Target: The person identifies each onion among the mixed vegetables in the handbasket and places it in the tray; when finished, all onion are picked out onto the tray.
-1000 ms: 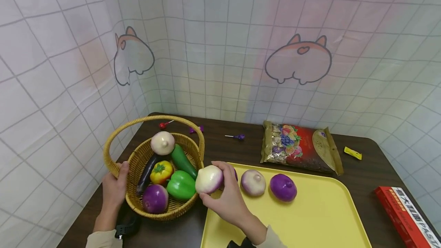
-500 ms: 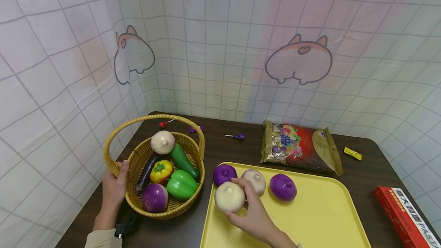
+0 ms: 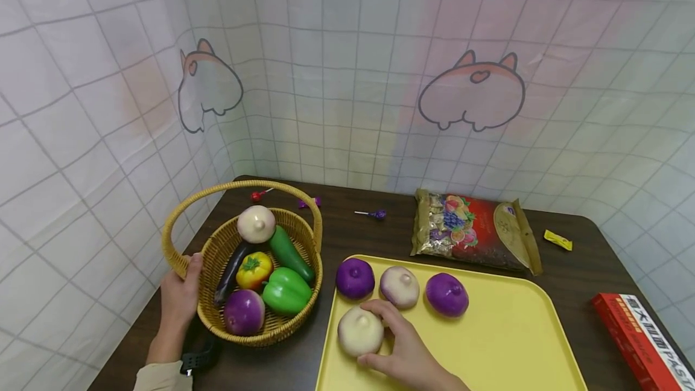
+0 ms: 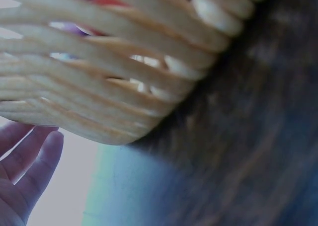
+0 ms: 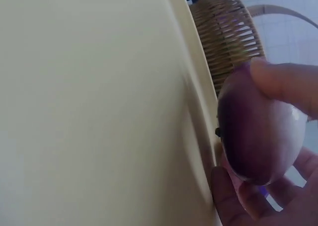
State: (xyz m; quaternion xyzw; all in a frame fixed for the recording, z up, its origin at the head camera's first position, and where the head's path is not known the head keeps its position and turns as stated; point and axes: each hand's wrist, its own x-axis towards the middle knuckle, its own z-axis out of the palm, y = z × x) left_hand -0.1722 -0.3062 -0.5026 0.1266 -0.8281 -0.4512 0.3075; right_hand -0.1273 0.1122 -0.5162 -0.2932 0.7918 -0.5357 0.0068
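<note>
A: Here's the right hand, nearest of all, its grip curled round a pale turnip, thumb one side, fingers the other, on the left of the yellow tray!

B: Not let go, so I'd call that placement unfinished. And the left hand?

A: It's at the basket, by the handle's foot.

B: Inside, two more turnips, an eggplant, two peppers and a cucumber. If turnips are what counts, two look left over there.

A: Farther up the tray, three are down and free: one purple turnip, a whitish turnip, another purple turnip. Three settled, the fourth in hand!

B: What can't we see?

A: Whether the held turnip's underside touches the tray. The left wrist view is blurred, so I can't tell how firm that grip is.

B: The tray's near edge runs out of the head view, and the red box is cut off at right.
</note>
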